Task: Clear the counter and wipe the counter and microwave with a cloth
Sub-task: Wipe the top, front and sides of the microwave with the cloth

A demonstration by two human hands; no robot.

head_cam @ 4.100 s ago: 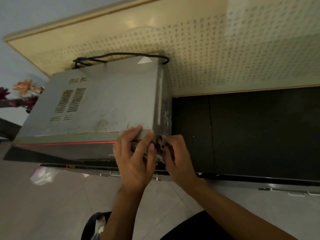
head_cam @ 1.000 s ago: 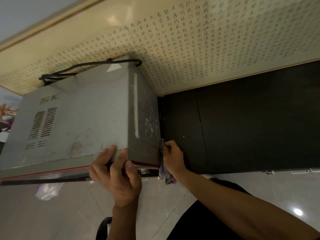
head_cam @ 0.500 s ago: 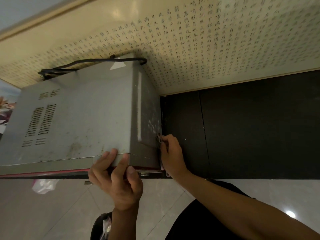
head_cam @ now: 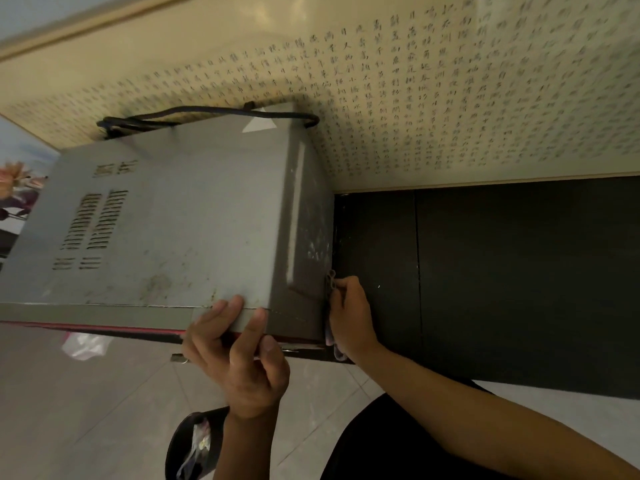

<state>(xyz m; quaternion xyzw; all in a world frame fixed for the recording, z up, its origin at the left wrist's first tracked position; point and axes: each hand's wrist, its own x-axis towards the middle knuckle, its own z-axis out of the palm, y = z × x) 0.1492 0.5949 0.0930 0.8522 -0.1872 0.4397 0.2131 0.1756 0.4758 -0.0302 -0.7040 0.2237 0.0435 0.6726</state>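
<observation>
Now the left hand [head_cam: 242, 362] grips the boxy, scuffed grey metal microwave [head_cam: 180, 230] by its front edge. Just beside that grip, the right hand [head_cam: 351, 317] clutches a crumpled cloth [head_cam: 330, 284] against the side panel.

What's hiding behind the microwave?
A black cord loops along the back edge of the microwave, against the wall covered in writing. Where the cord goes lower down is hidden by the microwave's body.

The microwave [head_cam: 180, 230] lies under the fingertips of my left hand [head_cam: 242, 358], the cloth [head_cam: 329, 282] between its side and the fingers of my right hand [head_cam: 351, 317], the counter [head_cam: 519, 271] to their right, the cord [head_cam: 207, 110] beyond.
</observation>
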